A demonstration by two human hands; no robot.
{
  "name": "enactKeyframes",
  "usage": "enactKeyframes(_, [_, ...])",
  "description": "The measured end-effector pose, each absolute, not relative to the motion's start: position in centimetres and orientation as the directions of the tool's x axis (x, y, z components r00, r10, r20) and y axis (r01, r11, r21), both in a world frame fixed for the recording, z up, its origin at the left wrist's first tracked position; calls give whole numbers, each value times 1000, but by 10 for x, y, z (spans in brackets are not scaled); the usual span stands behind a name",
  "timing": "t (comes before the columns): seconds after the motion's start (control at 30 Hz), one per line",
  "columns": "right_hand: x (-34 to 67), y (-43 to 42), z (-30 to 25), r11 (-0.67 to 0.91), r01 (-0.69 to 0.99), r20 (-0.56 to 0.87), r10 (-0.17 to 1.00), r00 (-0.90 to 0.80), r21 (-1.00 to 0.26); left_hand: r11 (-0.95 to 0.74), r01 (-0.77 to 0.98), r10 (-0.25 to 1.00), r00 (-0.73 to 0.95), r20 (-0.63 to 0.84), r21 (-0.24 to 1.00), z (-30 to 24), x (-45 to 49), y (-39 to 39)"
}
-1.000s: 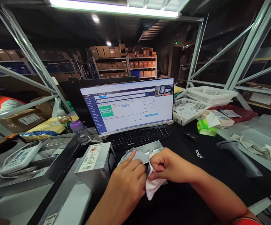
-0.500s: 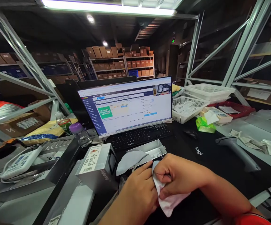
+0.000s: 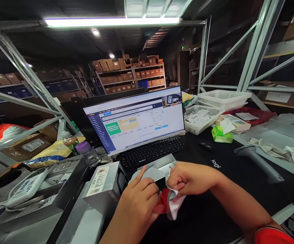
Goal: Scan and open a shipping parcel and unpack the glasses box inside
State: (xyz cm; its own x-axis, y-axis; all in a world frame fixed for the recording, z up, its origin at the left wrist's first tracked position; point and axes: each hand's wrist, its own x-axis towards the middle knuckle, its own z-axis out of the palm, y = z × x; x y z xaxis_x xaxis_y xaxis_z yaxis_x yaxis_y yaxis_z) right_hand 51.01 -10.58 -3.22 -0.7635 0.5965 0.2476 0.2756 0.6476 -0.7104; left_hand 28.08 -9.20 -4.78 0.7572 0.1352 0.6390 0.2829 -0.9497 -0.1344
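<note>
My left hand is closed on a pair of glasses with a red lens; its index finger sticks out. Fingers and cloth hide most of the frame, and thin grey arms point toward the keyboard. My right hand is closed around a white cloth, bunched against the red lens. Just beyond the hands are an open grey box and a pale grey rounded piece, partly covered by my left fingers. A grey product box with a printed label stands left of my left hand.
Behind the hands are a keyboard and a lit monitor. To the right lie a mouse, a barcode scanner, a green tissue pack and white baskets. A purple-capped bottle stands left. A co-worker's sleeve shows far left.
My hands have moved a little apart, and the red lens now shows between them. The cloth is more bunched in my right hand. My left index finger has lifted. The view has tilted slightly upward.
</note>
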Motion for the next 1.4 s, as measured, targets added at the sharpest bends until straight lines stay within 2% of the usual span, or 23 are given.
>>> enactKeyframes(0.1, [492, -113, -39, 635, 422, 284, 715, -639, -647, -935, 277, 67, 751, 657, -221, -59, 288, -89])
enactKeyframes(0.17, [489, -114, -39, 625, 435, 279, 727, -628, -648, -927, 295, 74, 750, 658, -231, -60, 288, -89])
enactKeyframes(0.33, [519, -95, -25, 554, 193, 170, 536, -827, -810, -944, 294, 142, 769, 623, -147, -45, 277, -95])
enactKeyframes(0.47, [534, -86, -18, 534, 155, 147, 481, -864, -831, -954, 277, 146, 767, 625, -117, -40, 275, -97])
enactKeyframes(0.57, [521, -95, -23, 592, 222, 187, 550, -814, -775, -946, 286, 140, 782, 607, -150, -44, 280, -96])
enactKeyframes(0.67, [496, -108, -35, 641, 345, 312, 687, -657, -686, -930, 311, 119, 758, 642, -196, -48, 284, -94])
enactKeyframes(0.73, [485, -113, -40, 648, 401, 376, 730, -571, -648, -926, 316, 107, 746, 657, -207, -47, 284, -93])
enactKeyframes(0.8, [487, -112, -40, 658, 357, 386, 709, -589, -663, -931, 313, 124, 758, 641, -190, -42, 282, -94])
enactKeyframes(0.93, [516, -99, -28, 628, 150, 336, 586, -737, -764, -941, 300, 121, 730, 672, -156, -30, 279, -99])
enactKeyframes(1.03, [536, -89, -22, 568, 113, 328, 613, -718, -815, -934, 330, 134, 674, 727, -134, -30, 282, -101])
enactKeyframes(1.13, [547, -82, -23, 534, 77, 400, 713, -577, -842, -930, 362, 185, 617, 765, -68, -34, 286, -99])
enactKeyframes(1.23, [558, -76, -26, 517, 35, 499, 840, -213, -856, -915, 404, 236, 528, 816, 3, -36, 283, -93])
enactKeyframes(1.3, [567, -72, -26, 511, 6, 511, 860, -6, -860, -889, 457, 262, 446, 856, 34, -37, 279, -89])
enactKeyframes(1.4, [571, -71, -25, 531, -3, 528, 843, 100, -847, -823, 565, 277, 317, 907, 53, -43, 273, -84])
